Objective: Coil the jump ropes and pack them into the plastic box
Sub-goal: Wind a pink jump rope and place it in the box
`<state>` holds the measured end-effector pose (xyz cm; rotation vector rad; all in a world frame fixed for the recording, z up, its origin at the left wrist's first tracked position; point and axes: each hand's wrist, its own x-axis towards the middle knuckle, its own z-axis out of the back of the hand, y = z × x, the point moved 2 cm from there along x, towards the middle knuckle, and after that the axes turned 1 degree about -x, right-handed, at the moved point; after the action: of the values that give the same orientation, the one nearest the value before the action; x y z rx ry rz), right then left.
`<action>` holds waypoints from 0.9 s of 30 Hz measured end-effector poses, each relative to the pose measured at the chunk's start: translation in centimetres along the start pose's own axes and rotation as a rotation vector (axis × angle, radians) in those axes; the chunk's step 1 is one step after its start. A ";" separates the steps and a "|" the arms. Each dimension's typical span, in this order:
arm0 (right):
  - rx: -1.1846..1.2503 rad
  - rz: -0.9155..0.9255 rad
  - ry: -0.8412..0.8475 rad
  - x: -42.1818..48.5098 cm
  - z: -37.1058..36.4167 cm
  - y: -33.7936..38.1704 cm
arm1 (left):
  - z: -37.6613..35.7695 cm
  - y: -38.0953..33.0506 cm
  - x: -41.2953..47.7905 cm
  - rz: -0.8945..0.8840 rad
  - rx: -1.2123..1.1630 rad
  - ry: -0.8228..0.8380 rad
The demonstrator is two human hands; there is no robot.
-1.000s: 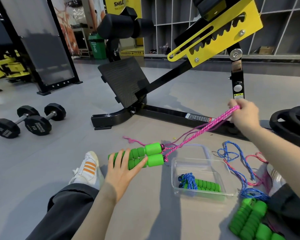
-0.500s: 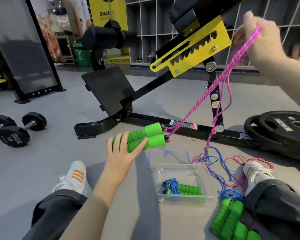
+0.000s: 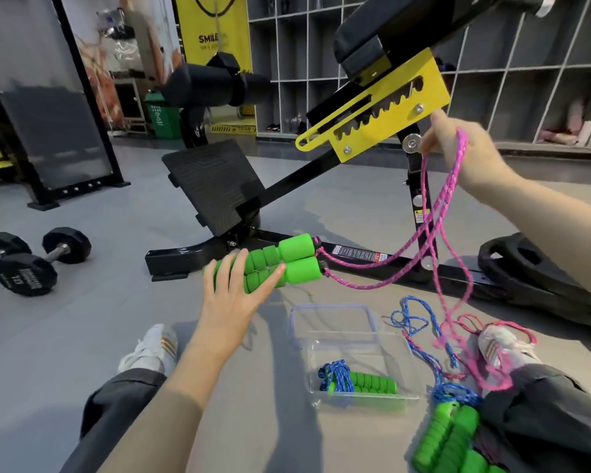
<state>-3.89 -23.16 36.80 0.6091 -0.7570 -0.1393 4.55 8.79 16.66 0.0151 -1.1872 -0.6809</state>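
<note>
The pink braided jump rope [image 3: 437, 213] hangs in loose loops from my right hand [image 3: 458, 148], up at two o'clock. It runs down to its two green foam handles [image 3: 280, 264] near the middle. My right fingers are curled round the rope, lifting it so it pulls straight, I think. My left hand [image 3: 232, 302] squeezes both handles together between thumb and fingers, so they make one bundle to wind on. More pink rope lies tangled by my white shoe [image 3: 502, 349] at four o'clock. The clear plastic box [image 3: 410, 370], at five o'clock, holds one coiled blue rope [image 3: 336, 375].
</note>
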 end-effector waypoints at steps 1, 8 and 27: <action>-0.001 0.008 -0.029 0.4 0.1 0.1 | 0.0 0.3 -0.1 0.002 -0.001 0.016; -0.363 -0.083 0.401 -1.8 -3.2 -4.3 | -0.4 0.2 -0.4 0.041 -0.034 -0.017; 0.057 -0.460 1.297 -13.4 -16.6 -6.9 | -1.8 -0.3 -0.1 0.018 -0.057 -0.088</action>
<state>-1.74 -16.65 15.46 0.7640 0.6419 -0.1135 5.89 8.00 15.71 -0.0739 -1.2508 -0.7056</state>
